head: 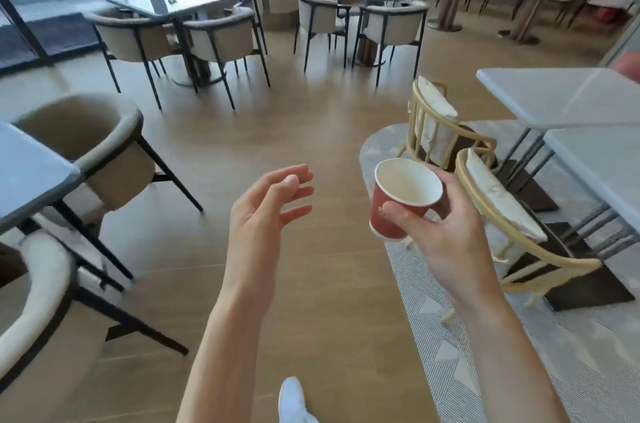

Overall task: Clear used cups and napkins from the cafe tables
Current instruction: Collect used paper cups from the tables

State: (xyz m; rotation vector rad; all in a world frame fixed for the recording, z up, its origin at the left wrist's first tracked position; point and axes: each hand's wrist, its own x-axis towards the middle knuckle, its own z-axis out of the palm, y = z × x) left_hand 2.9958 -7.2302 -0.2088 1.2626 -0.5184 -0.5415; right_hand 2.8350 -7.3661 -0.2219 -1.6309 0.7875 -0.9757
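Note:
My right hand [440, 232] grips a small red paper cup [398, 201] with a white inside, held upright in the air over the floor, thumb on its front and fingers behind. The cup looks empty. My left hand [266, 211] floats to the left of the cup, apart from it, fingers relaxed and spread, holding nothing. No napkins are in sight.
White tables [561, 97] with cane chairs [498, 208] stand on a grey rug at the right. A grey table [24, 173] with beige armchairs [90, 145] is at the left. More tables and chairs stand farther back. Wooden floor runs down the middle.

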